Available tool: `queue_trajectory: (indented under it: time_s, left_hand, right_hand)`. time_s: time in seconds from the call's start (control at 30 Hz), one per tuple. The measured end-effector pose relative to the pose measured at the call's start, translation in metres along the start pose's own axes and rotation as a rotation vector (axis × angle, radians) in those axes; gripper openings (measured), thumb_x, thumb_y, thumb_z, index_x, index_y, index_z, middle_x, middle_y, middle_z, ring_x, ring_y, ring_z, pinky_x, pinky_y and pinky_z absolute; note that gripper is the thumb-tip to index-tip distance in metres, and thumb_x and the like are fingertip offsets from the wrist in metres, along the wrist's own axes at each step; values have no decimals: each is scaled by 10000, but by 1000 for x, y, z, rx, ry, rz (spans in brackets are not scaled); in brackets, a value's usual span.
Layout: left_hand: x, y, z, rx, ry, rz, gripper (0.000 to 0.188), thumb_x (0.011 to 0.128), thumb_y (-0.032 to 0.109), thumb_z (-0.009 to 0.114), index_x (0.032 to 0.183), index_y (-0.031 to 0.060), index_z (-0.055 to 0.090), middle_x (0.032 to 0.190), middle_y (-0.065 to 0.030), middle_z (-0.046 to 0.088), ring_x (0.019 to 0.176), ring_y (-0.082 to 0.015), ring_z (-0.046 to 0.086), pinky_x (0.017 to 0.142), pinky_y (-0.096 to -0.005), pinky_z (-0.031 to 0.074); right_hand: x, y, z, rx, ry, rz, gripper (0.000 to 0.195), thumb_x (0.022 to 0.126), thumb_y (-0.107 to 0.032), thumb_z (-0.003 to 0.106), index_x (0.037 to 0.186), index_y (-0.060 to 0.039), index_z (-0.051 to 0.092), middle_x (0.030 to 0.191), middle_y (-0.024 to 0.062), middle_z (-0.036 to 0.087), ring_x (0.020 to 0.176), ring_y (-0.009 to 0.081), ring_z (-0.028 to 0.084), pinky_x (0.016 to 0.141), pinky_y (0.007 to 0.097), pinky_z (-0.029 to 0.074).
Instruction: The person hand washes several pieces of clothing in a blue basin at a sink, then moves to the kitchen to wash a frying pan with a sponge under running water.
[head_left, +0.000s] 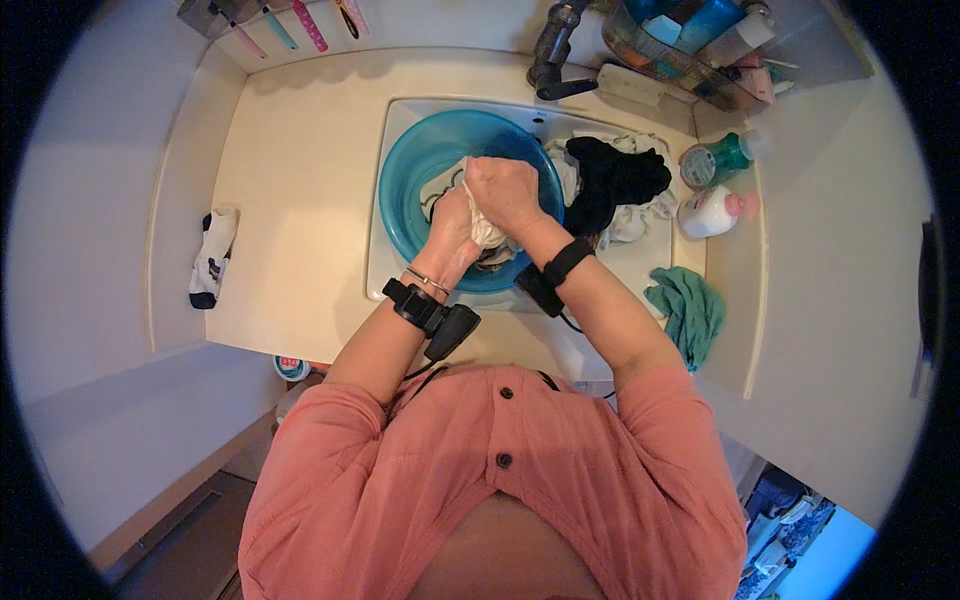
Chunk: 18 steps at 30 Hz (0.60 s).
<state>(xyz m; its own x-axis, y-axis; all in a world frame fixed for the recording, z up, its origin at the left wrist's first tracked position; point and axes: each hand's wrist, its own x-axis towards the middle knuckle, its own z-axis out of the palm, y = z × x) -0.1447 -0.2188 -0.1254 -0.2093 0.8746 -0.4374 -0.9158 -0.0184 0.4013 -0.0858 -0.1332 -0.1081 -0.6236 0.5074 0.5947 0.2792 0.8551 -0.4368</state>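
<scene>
A blue plastic basin (405, 187) stands in the white sink (382, 270). Above its middle, both hands grip a bunched white cloth (487, 232): my left hand (452, 225) is lower and to the left, and my right hand (504, 191) is higher, close beside it. Part of the cloth, with dark lines on it, spreads inside the basin. More wet fabric (496, 259) shows below the hands; its kind is hidden. Right of the basin, a black garment (619, 176) lies on a pile of white clothes (634, 225).
A white sock (216, 251) with dark heel and toe lies on the counter (292, 210) at left. A green cloth (690, 315) hangs near the right front edge. Two bottles, green (712, 161) and white (709, 214), stand at right. The dark faucet (553, 52) is behind.
</scene>
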Motion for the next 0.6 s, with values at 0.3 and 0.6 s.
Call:
queue_trajectory:
  time_s: [0.3, 0.6]
  left_hand:
    - [-3, -5, 4, -28, -44, 78, 227, 941, 227, 464, 1048, 52, 561, 1027, -65, 625, 908, -206, 613, 760, -352, 520]
    - [0, 22, 13, -75, -43, 75, 343, 979, 272, 363, 1125, 6, 523, 1104, -129, 598, 1036, -261, 576, 919, -377, 468]
  right_hand:
    - [-8, 8, -9, -214, -94, -127, 178, 736, -226, 570, 600, -113, 594, 585, 106, 594, 498, 270, 590, 442, 412, 438]
    - [-7, 13, -37, 515, -51, 563, 323, 881, -259, 525, 714, 5, 610, 707, 174, 615, 628, 288, 584, 617, 364, 463]
